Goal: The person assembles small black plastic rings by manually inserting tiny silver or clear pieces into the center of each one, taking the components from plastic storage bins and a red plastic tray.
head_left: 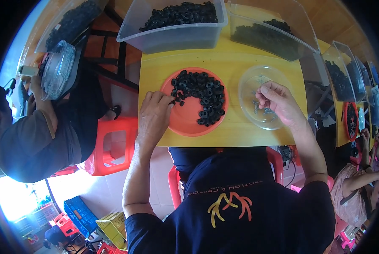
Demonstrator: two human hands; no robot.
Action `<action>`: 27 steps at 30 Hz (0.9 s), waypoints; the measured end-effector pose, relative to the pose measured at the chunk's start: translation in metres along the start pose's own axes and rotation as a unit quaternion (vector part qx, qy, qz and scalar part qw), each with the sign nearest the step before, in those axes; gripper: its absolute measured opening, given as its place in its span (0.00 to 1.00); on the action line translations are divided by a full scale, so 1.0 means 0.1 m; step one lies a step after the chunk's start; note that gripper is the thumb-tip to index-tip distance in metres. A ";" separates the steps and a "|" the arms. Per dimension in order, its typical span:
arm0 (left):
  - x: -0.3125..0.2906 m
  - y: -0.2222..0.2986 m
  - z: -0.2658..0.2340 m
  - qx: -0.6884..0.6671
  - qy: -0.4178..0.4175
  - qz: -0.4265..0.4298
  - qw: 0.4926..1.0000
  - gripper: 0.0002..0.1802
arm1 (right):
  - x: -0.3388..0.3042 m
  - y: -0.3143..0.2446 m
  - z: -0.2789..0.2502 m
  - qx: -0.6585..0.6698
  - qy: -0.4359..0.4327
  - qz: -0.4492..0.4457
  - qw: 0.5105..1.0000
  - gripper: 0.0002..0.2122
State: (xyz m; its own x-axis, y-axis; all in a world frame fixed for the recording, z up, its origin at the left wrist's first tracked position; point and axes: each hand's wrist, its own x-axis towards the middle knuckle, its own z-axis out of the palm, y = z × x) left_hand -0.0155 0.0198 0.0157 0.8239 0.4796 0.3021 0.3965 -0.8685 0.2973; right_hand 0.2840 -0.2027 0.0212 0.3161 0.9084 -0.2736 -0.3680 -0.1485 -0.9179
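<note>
A round red-orange plate (183, 114) holds a heap of small black ring-like plastic parts (208, 95). My left hand (154, 112) rests at the plate's left rim, fingertips pinched together on a small black part. To the right, a round clear dish (245, 86) carries several small shiny metal pieces (265, 111), too small to name. Over that dish's right side is my right hand (277, 98), thumb and fingers pressed together; whatever they hold is hidden.
Behind the plates stand two clear bins, a left bin (177, 40) and a right bin (278, 48), with more black parts. The yellow table (232, 137) ends just before my body. A person (41, 135) works at left beside a red stool (113, 146); others sit at right.
</note>
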 end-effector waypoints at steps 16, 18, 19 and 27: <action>-0.06 -0.02 0.03 0.006 -0.020 0.047 0.999 0.12 | -0.08 0.01 0.03 -0.021 0.005 0.006 1.000 0.10; -0.02 0.03 0.03 -0.014 -0.006 0.038 0.999 0.12 | -0.08 0.02 0.04 -0.030 0.010 -0.001 0.999 0.10; 0.01 0.06 0.04 -0.014 -0.007 0.039 0.999 0.12 | -0.08 0.03 0.06 -0.030 0.011 -0.001 0.999 0.10; -0.04 0.03 0.03 0.005 -0.058 0.099 0.993 0.14 | -0.13 0.05 0.05 -0.032 0.004 0.002 0.999 0.10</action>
State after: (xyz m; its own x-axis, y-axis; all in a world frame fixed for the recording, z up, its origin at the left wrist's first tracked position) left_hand -0.0166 0.0144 0.0129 0.9274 0.2812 0.2467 0.2250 -0.9462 0.2325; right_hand 0.2735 -0.2127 0.0219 0.3217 0.9045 -0.2800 -0.3121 -0.1779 -0.9332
